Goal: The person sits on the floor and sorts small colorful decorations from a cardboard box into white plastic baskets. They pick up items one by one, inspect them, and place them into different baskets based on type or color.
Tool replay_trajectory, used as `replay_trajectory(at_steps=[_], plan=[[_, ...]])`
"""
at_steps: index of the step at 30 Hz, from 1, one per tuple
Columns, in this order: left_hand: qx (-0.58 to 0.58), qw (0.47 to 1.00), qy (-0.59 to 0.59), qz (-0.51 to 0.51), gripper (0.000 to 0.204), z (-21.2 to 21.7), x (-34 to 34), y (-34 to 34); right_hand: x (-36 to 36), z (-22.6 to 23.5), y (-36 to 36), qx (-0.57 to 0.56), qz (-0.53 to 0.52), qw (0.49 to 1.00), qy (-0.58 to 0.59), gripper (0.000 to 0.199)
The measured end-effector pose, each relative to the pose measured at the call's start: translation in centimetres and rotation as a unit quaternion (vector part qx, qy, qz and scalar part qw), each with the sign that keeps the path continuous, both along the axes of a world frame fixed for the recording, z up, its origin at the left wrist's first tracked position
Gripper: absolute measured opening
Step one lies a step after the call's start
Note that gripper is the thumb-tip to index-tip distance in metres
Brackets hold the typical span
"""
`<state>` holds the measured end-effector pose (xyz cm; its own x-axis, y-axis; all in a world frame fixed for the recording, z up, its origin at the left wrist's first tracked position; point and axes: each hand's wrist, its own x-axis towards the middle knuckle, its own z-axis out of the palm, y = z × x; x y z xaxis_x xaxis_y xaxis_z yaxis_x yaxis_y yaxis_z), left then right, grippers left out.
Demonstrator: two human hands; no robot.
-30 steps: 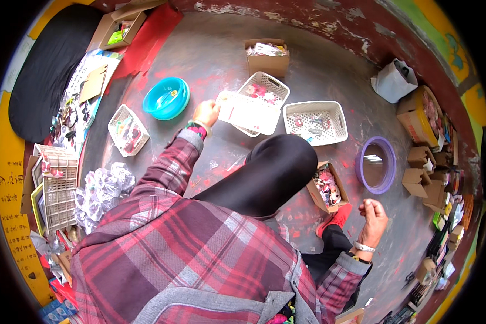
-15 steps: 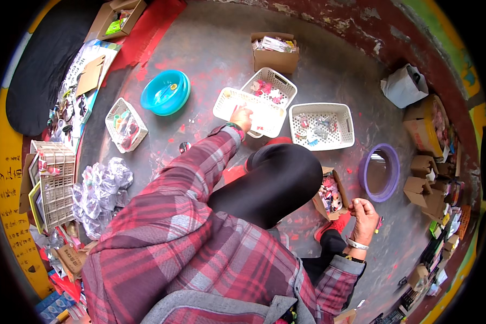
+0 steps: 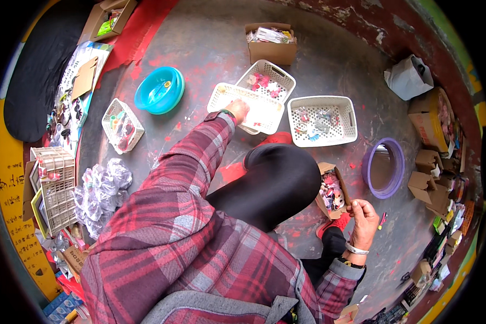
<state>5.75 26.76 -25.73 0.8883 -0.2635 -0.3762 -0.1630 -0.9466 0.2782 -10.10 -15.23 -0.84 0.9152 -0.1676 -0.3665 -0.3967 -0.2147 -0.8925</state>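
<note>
My left hand reaches down into a shallow white basket, which rests on the edge of another white basket holding pink and red pieces. The back of the hand and glare hide most of its fingers, so what they touch cannot be made out. My right hand, with a bangle at the wrist, is raised beside my right knee. Its thumb and fingertips are pinched together; anything between them is too small to tell. Close by stands a cardboard box full of small colourful pieces.
Another white basket with small parts stands right of the first two. Around lie teal basins, a purple basin, a small white basket, a filled carton and plastic bags. Boxes line the right wall.
My left hand has dipped lower into the shallow basket, and its fingers show less. My right hand keeps its pinch at nearly the same spot. The whole view has shifted slightly.
</note>
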Motion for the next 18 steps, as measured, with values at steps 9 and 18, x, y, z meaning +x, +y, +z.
replay_trajectory(at_steps=[9, 18], plan=[[0.039, 0.999, -0.011, -0.032, 0.024, 0.3, -0.1, -1.2, -0.1, -0.3, 0.2, -0.010, 0.014, 1.000, 0.004, 0.011], [0.112, 0.989, 0.009, -0.095, 0.025, 1.4, 0.3, -2.0, -0.2, -0.5, 0.3, -0.013, 0.023, 1.000, 0.000, 0.013]])
